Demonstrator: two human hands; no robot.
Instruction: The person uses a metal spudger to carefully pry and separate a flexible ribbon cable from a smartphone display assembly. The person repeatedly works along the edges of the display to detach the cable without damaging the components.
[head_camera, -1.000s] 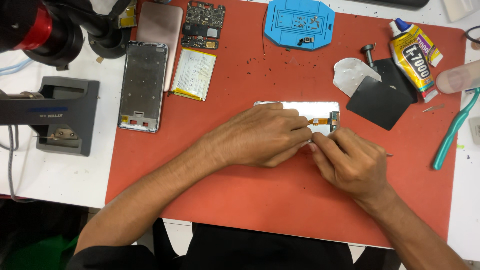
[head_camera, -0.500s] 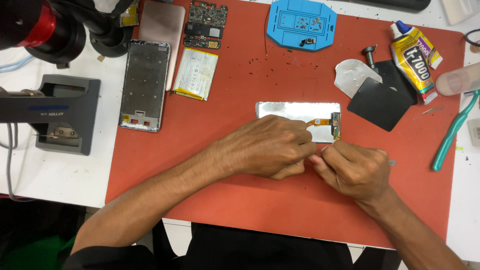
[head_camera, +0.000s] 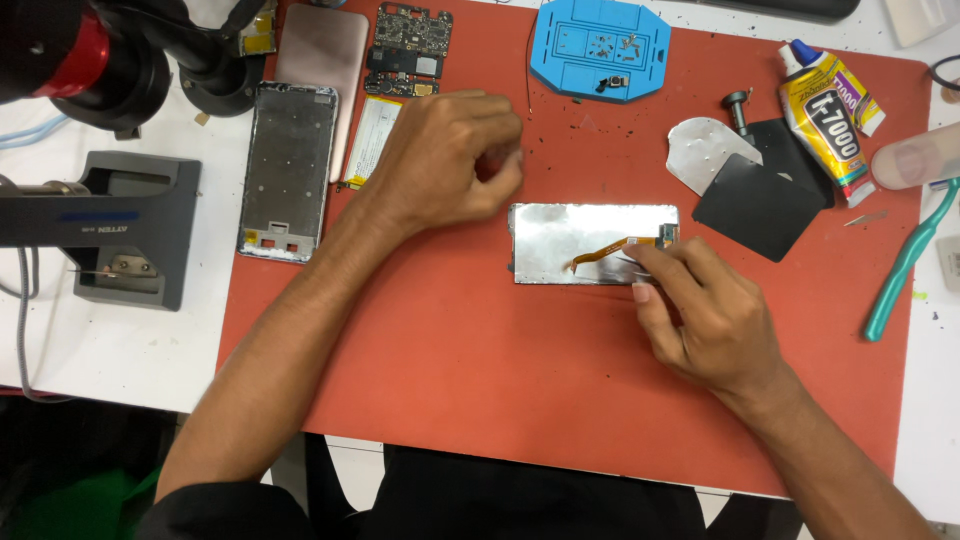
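A silvery display panel (head_camera: 560, 235) lies face down in the middle of the red mat (head_camera: 480, 380). An orange flex cable (head_camera: 605, 250) curls across its right half. My right hand (head_camera: 705, 315) presses its thumb and fingertips on the panel's lower right corner, right by the cable's end. A thin metal tip shows under those fingers. My left hand (head_camera: 445, 155) hovers up and to the left of the panel, apart from it. Its fingers are curled and blurred, with nothing seen in them. It is near a pale flat part (head_camera: 372, 140).
A bare phone frame (head_camera: 288, 165), a back cover (head_camera: 320, 45) and a circuit board (head_camera: 410, 45) lie at the mat's far left. A blue parts tray (head_camera: 600, 45), glue tube (head_camera: 825, 110), black sheet (head_camera: 760, 195) and green tool (head_camera: 905, 260) sit to the right. A grey station (head_camera: 130, 230) stands left.
My left hand has lifted off the panel and moved up and to the left, uncovering most of the panel. My right hand has stayed at the panel's right end.
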